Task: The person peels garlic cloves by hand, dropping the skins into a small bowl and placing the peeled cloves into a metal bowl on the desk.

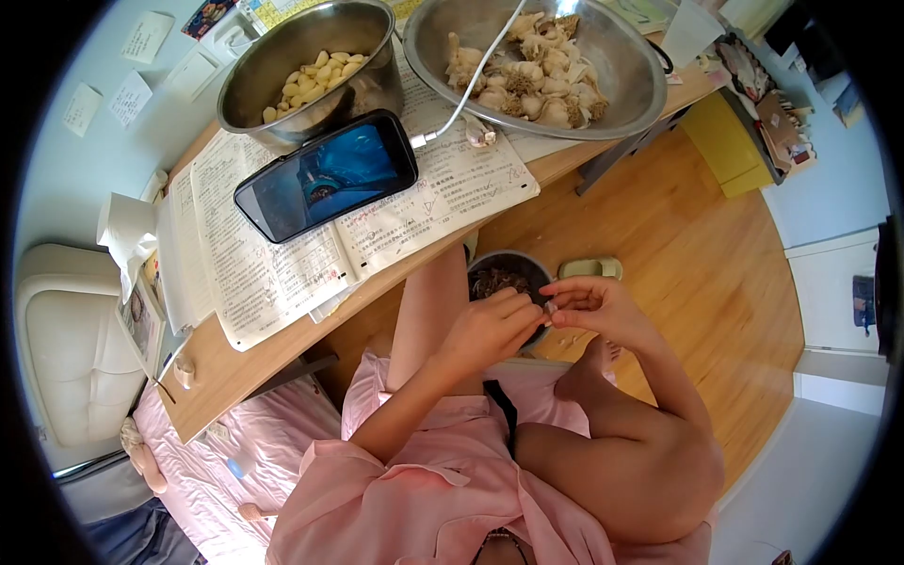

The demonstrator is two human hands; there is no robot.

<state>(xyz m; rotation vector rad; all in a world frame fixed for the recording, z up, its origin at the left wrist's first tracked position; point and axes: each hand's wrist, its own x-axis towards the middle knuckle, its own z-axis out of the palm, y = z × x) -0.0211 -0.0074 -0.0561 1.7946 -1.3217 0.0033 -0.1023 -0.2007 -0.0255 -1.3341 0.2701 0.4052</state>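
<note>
Above a dark bin (513, 265) of peelings on the floor, my two hands meet fingertip to fingertip. My left hand (490, 330) has its fingers curled together around a small pale piece that looks like a garlic clove (551, 308). From the other side my right hand (593, 309) pinches at the same piece with thumb and forefinger. On the desk, a steel pot (235, 94) holds peeled cloves (315, 85), and a wide steel bowl (621, 118) holds unpeeled garlic bulbs (541, 80).
A phone (325, 176) with a white cable lies on an open printed book (405, 221) on the wooden desk (212, 381). A green slipper (590, 268) is beside the bin. A yellow box (730, 141) stands under a shelf at the right.
</note>
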